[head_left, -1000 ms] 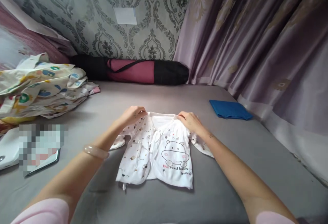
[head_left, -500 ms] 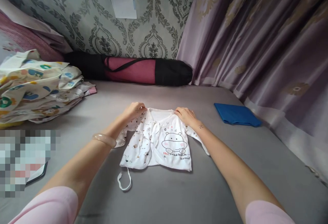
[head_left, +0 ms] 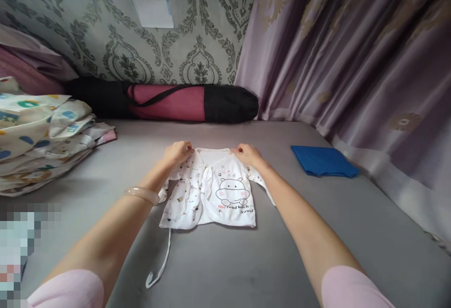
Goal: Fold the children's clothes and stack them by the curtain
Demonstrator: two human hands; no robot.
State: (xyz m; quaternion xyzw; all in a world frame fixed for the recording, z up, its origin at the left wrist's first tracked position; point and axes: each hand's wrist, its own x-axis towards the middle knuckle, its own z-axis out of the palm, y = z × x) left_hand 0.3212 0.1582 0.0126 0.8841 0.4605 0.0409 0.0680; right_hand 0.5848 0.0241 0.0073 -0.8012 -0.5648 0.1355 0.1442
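A white baby shirt (head_left: 202, 195) lies front up on the grey bed sheet, with tie strings at its front and a hippo drawing on one side. My left hand (head_left: 177, 153) pinches its shoulder left of the neckline, and a bangle circles that wrist. At the opposite shoulder, my right hand (head_left: 249, 154) grips the cloth with closed fingers. Both sleeves spread outward, partly covered by my hands and forearms. From the lower left hem a thin white tie trails down onto the sheet.
A heap of printed clothes (head_left: 45, 134) sits at the left. Along the wall lies a black and maroon long bag (head_left: 165, 103). A folded blue cloth (head_left: 324, 161) rests at the right, near the purple curtain (head_left: 299, 54). The lower left corner is pixelated.
The shirt has shifted slightly up the bed with both hands still on its shoulders. Its hem tie, looped before, now stretches out straighter. The view has turned a little to the right.
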